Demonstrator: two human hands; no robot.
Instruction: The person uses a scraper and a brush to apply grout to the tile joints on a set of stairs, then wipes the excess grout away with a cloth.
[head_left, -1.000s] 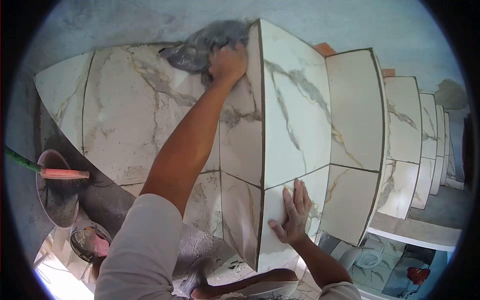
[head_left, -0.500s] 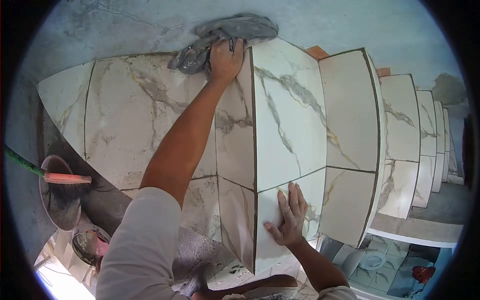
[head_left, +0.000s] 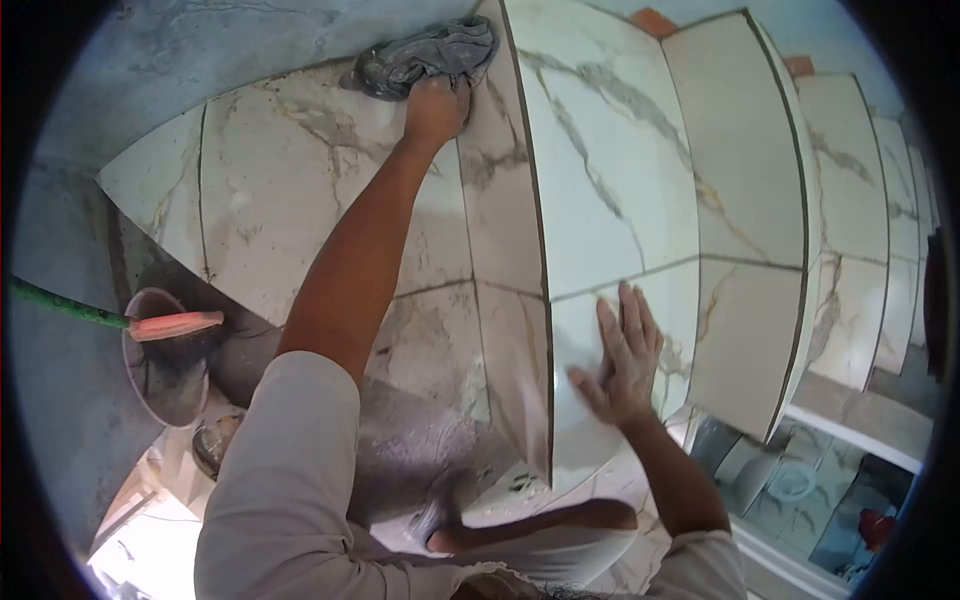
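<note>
My left hand (head_left: 437, 110) is closed around a bunched grey cloth (head_left: 425, 60), dirty and wrinkled. The cloth lies at the far end of a lower tiled landing (head_left: 270, 190), by the wall and against the riser (head_left: 495, 170). Grey and gold veins run through these white marble-look tiles, and dust and smudges mark the landing. On the upper tiled step (head_left: 610, 150), my right hand (head_left: 628, 360) rests flat near a tile joint, fingers stretched out and holding nothing.
More tiled steps (head_left: 850, 180) continue to the right. At left stands a bucket (head_left: 165, 385) with an orange-headed, green-handled brush (head_left: 175, 325) across it; another container (head_left: 212, 445) is below. A toilet (head_left: 790, 482) shows far down at lower right. A plastered wall (head_left: 250, 40) borders the landing.
My left hand has drawn the cloth off the step's corner by the wall, down beside the riser, where it is more bunched. The view has shifted; my right hand remains on the step.
</note>
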